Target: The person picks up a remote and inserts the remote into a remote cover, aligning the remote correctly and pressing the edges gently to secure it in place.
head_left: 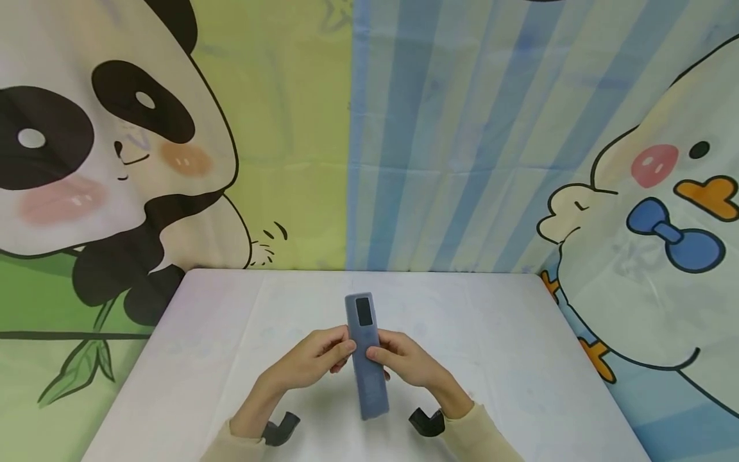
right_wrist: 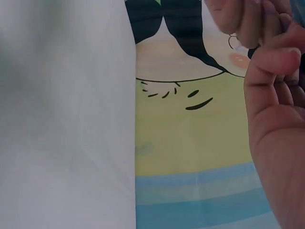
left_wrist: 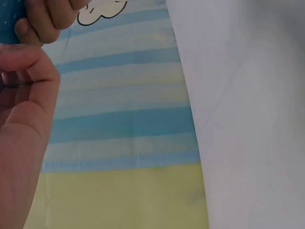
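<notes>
A long, slim blue-grey box-like object with a dark rectangular window near its far end is held above the white table, tilted slightly to the left. My left hand pinches its left edge, thumb on the front face. From the other side my right hand grips the right edge in the same way, its thumb a little lower. A patch of the blue object, speckled with white, shows at the corner of the left wrist view. Only a sliver appears in the right wrist view. The fingers behind it are mostly hidden.
The white tabletop spreads under both hands and ends at a back edge against a printed cloth wall. A panda is drawn on the left and a white bird figure on the right. Black curved pieces sit at both wrists.
</notes>
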The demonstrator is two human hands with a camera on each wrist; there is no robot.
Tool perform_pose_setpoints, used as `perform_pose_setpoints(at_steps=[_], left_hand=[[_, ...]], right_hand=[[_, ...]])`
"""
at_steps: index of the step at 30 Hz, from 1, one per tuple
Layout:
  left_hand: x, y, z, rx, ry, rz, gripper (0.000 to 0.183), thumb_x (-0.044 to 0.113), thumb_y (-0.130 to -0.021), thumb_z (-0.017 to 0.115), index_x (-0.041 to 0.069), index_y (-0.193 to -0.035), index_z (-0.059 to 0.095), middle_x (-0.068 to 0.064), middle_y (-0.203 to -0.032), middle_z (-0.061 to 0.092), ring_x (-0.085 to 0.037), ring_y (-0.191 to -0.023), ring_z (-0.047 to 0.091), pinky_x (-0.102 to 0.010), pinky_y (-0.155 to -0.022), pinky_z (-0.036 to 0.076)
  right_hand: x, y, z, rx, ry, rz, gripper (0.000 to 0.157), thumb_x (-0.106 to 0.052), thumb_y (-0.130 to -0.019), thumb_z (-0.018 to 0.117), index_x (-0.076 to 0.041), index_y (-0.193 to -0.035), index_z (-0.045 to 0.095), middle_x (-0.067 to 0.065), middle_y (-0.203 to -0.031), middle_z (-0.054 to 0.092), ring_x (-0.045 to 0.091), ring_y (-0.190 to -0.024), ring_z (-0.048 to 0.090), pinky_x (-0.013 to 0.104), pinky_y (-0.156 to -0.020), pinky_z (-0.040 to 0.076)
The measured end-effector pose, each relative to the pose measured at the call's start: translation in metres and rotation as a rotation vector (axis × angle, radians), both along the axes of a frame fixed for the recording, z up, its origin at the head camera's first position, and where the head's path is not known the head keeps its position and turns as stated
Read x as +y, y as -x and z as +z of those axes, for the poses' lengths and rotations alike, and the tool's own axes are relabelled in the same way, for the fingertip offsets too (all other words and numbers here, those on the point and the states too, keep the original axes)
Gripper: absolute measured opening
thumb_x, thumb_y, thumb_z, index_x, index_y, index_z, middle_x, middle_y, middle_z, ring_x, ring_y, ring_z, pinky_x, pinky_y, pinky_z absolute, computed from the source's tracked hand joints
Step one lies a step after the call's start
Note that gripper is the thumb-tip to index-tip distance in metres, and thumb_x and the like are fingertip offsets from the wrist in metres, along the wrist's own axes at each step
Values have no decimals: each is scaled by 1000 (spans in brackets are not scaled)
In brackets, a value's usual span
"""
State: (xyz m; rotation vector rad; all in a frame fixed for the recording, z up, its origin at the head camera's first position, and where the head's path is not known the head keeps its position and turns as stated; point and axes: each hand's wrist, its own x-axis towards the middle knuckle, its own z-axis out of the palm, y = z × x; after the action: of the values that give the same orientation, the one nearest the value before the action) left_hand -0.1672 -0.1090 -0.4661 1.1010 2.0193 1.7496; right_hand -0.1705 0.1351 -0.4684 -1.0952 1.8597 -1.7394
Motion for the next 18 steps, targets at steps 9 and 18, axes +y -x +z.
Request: perform_pose_setpoints(at_steps=[9,18], left_hand=[[9,-4,-14,-35,-236,-74,29,2,-108,39,6,-80,47,-15,-65,41,-14,-59,43,-31,-52,40],[10,-7,-12,-16,-229,-24,30,10,-107,48,8,-78,53,-10,-64,43,-12,-58,43,-31,-48,37]], right_hand=[[4,-4,-4,5,40,143,21,-15,-109,44,3,-109,54,14,-75,51,19,-58,48,27,-51,45],[-1,-6,-7,-20,102,159,27,-14,-109,42,7,-123,53,19,-97,60,14,-77,55,25,-67,48]])
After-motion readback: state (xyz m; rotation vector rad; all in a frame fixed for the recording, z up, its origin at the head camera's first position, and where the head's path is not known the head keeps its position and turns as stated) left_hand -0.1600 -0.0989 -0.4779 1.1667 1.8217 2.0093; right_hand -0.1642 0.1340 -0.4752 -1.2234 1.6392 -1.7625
